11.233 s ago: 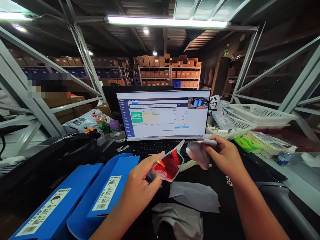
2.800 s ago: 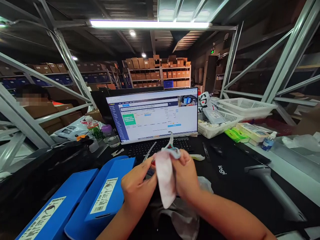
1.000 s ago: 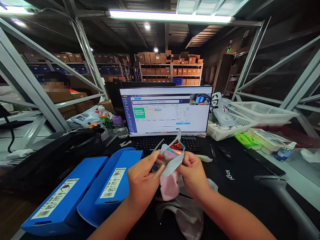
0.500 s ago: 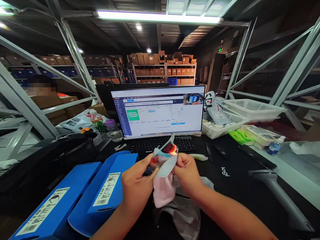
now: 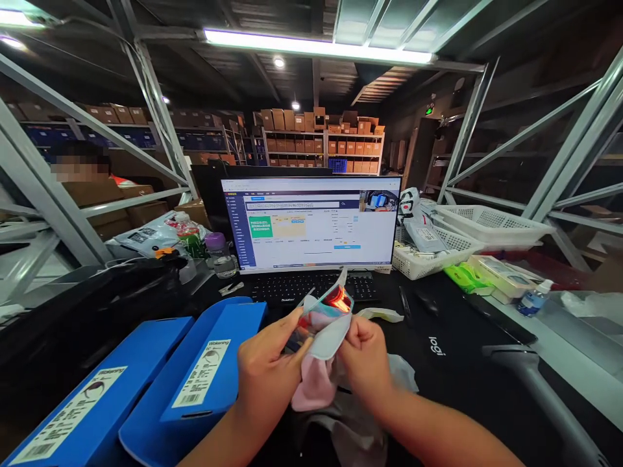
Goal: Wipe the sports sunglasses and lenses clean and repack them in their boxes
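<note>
My left hand [image 5: 265, 370] pinches the left end of a pair of sport sunglasses [image 5: 331, 305] with a red mirrored lens and a pale teal frame. My right hand [image 5: 365, 357] is closed on a pinkish-white cloth [image 5: 318, 376] that is pressed against the lens and hangs down between both hands. The glasses are held above the black desk mat [image 5: 448, 363], just in front of the keyboard [image 5: 292, 285].
Two blue boxes [image 5: 195, 383] lie open at the left. A monitor [image 5: 311, 220] stands behind the keyboard. Grey pouches [image 5: 389, 376] lie under my hands. White baskets [image 5: 467, 230], a green packet, a small bottle [image 5: 533, 299] and a scanner handle [image 5: 530, 383] are at the right. A person sits far left.
The glasses and cloth stay between both hands; the cloth has shifted a little over the lens. My head has turned slightly, so the whole scene has moved in view.
</note>
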The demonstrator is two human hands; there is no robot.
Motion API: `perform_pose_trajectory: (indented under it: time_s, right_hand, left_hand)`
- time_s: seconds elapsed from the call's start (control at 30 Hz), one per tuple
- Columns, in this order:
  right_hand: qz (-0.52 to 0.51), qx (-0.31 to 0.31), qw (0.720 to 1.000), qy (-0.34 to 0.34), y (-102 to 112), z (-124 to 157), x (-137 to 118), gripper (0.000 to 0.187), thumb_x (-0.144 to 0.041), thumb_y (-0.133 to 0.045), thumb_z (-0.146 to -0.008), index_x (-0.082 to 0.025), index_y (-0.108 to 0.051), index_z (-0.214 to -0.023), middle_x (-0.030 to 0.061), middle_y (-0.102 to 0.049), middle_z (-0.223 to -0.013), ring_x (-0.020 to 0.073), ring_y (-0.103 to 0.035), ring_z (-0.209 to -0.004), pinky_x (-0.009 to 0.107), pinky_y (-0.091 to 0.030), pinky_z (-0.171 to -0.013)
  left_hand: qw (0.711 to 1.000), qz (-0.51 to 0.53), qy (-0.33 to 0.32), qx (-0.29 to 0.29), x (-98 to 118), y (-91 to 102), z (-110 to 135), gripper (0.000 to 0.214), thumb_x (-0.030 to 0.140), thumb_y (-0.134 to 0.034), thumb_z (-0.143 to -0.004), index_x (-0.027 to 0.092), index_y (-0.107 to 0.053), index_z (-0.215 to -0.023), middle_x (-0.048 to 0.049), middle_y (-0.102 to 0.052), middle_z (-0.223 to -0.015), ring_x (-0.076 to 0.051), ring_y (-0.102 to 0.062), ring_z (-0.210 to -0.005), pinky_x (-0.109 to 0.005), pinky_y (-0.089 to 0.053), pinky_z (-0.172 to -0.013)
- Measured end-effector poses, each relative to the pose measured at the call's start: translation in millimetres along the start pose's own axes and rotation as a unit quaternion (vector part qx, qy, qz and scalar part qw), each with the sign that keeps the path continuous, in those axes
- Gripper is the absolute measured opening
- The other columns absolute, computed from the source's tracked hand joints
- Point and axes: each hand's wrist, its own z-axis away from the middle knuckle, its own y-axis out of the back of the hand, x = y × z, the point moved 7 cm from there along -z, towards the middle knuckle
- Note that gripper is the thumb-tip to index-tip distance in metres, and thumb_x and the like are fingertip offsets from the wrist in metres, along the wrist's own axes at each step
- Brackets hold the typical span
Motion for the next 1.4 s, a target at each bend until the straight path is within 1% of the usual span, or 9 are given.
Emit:
perform_pose_trajectory:
  time_s: [0.23, 0.37, 0.5, 0.67, 0.77, 0.97, 1.17, 1.3, 1.4]
  right_hand:
    - [-0.131, -0.007, 0.979, -0.154, 11, -21, -17, 0.066, -0.024, -0.091, -0.05, -0.022, -0.026, -0.059, -0.0059, -0.049, -0.058, 0.0095, -0.042, -0.053, 0.023, -0.04, -0.054]
    - [0.066, -0.154, 0.979, -0.113, 5, -21, -24, 0.065, -0.029, -0.085, -0.064, -0.022, -0.021, -0.057, -0.0089, -0.028, -0.054, 0.0071, -0.023, -0.053, 0.022, -0.023, -0.049]
    - [0.321, -0.332, 0.883, -0.086, 16, -12, -45, 0.052, -0.018, -0.069, -0.075, -0.022, -0.021, -0.057, -0.0074, -0.022, -0.057, 0.008, -0.017, -0.055, 0.025, -0.015, -0.048]
    - [0.425, -0.208, 0.871, 0.135, 65, -32, -124, 0.052, -0.015, -0.069, -0.074, -0.021, -0.023, -0.051, -0.0056, -0.027, -0.051, 0.0091, -0.021, -0.051, 0.028, -0.017, -0.047]
    - [0.394, -0.154, 0.854, 0.301, 67, -30, -152, 0.051, -0.011, -0.069, -0.075, -0.021, -0.024, -0.051, -0.0043, -0.033, -0.05, 0.0109, -0.03, -0.051, 0.029, -0.024, -0.049]
    - [0.451, -0.26, 0.778, 0.353, 20, -20, -111, 0.047, -0.006, -0.063, -0.083, -0.02, -0.024, -0.06, -0.0041, -0.048, -0.055, 0.0164, -0.061, -0.072, 0.032, -0.039, -0.071]
    - [0.403, -0.268, 0.822, 0.302, 14, -21, -97, 0.051, -0.012, -0.064, -0.088, -0.021, -0.022, -0.062, -0.0025, -0.043, -0.053, 0.0221, -0.063, -0.095, 0.029, -0.042, -0.072]
    - [0.415, -0.282, 0.827, 0.254, 11, -20, -84, 0.047, -0.011, -0.062, -0.087, -0.021, -0.023, -0.063, -0.0007, -0.055, -0.066, 0.0178, -0.06, -0.082, 0.027, -0.038, -0.066]
    - [0.445, -0.329, 0.808, 0.203, 0, -12, -64, 0.047, -0.014, -0.063, -0.087, -0.021, -0.023, -0.061, -0.0042, -0.042, -0.06, 0.0112, -0.041, -0.059, 0.025, -0.029, -0.056]
  left_hand:
    - [0.985, 0.095, 0.058, -0.133, -12, -11.8, -19, 0.039, 0.004, -0.061, -0.071, 0.023, -0.078, -0.101, 0.0011, -0.08, -0.089, -0.015, -0.075, -0.074, -0.02, -0.061, -0.075]
    - [0.97, 0.109, 0.067, -0.208, -26, -1.1, -31, 0.04, 0.009, -0.065, -0.072, 0.027, -0.079, -0.104, 0.0007, -0.08, -0.095, -0.019, -0.077, -0.08, -0.035, -0.058, -0.097]
    - [0.968, 0.072, 0.085, -0.225, -41, 17.2, -34, 0.038, 0.015, -0.067, -0.075, 0.029, -0.078, -0.109, -0.0021, -0.078, -0.103, -0.027, -0.074, -0.102, -0.041, -0.058, -0.097]
    - [0.966, 0.063, 0.086, -0.234, -49, 23.7, -33, 0.039, 0.014, -0.068, -0.075, 0.028, -0.078, -0.11, -0.0013, -0.078, -0.104, -0.026, -0.072, -0.107, -0.041, -0.054, -0.104]
    - [0.958, 0.079, 0.087, -0.262, -45, 21.2, -31, 0.037, 0.018, -0.068, -0.078, 0.029, -0.076, -0.113, -0.0007, -0.078, -0.109, -0.024, -0.073, -0.106, -0.034, -0.059, -0.095]
    - [0.948, 0.079, 0.062, -0.302, -32, 13.5, -28, 0.04, 0.015, -0.067, -0.077, 0.026, -0.075, -0.115, -0.0006, -0.076, -0.115, -0.024, -0.07, -0.112, -0.037, -0.056, -0.102]
    - [0.959, 0.069, -0.015, -0.275, -22, 10.5, -27, 0.041, 0.011, -0.062, -0.078, 0.022, -0.074, -0.116, -0.0001, -0.075, -0.118, -0.022, -0.069, -0.115, -0.038, -0.052, -0.108]
    - [0.957, 0.087, -0.047, -0.271, -12, 9.8, -27, 0.036, 0.01, -0.063, -0.081, 0.022, -0.074, -0.113, -0.0002, -0.075, -0.117, -0.017, -0.071, -0.11, -0.034, -0.05, -0.111]
    - [0.951, 0.1, -0.056, -0.286, -7, 5.0, -24, 0.037, 0.007, -0.062, -0.081, 0.022, -0.073, -0.112, 0.0012, -0.076, -0.115, -0.015, -0.071, -0.107, -0.034, -0.047, -0.113]
